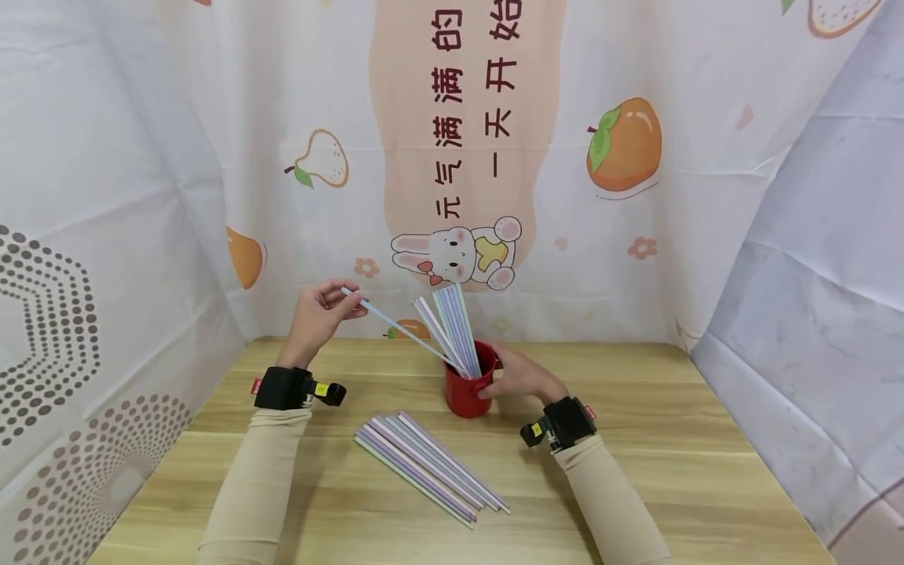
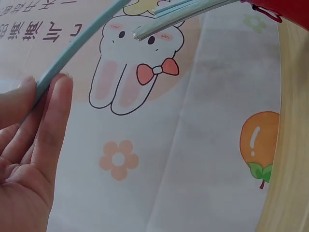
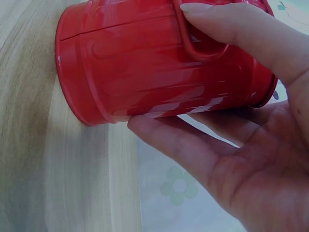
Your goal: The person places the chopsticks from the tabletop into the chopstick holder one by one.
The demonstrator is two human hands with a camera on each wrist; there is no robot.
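Hiding the far side of the red cup (image 1: 466, 396) in the head view, the right hand (image 1: 519, 375) wraps round it, so the handle cannot be seen there; the right wrist view shows a fingertip laid over the handle and the other fingers curled under the cup's wall, a firm grasp. That close view cuts off the cup's rim and shows nothing of what stands inside. The left wrist view catches only the fingers (image 2: 53, 111) of the left hand, a stretch of the blue straw (image 2: 72, 46) and a sliver of the cup at the top right corner; how the thumb lies there is out of frame.

The blue straw (image 1: 399, 329) runs on a slant: its upper end points up and away to the left of the cup, its lower end dips into the cup's mouth among the bundle of straws (image 1: 452, 326) standing there. That bundle leans out of the cup, up and slightly to the left, fanned toward the printed cloth backdrop (image 1: 636, 235).

The left hand (image 1: 321, 314) is raised well to the left of the cup and above it, pinching the blue straw near its upper end between fingertips and thumb; a short tip pokes out past the fingers.

Just in front of the cup, on the wooden table (image 1: 671, 471), a loose row of pastel straws (image 1: 431, 469) lies flat, side by side, their long axes running diagonally from near left to farther front right of the cup.
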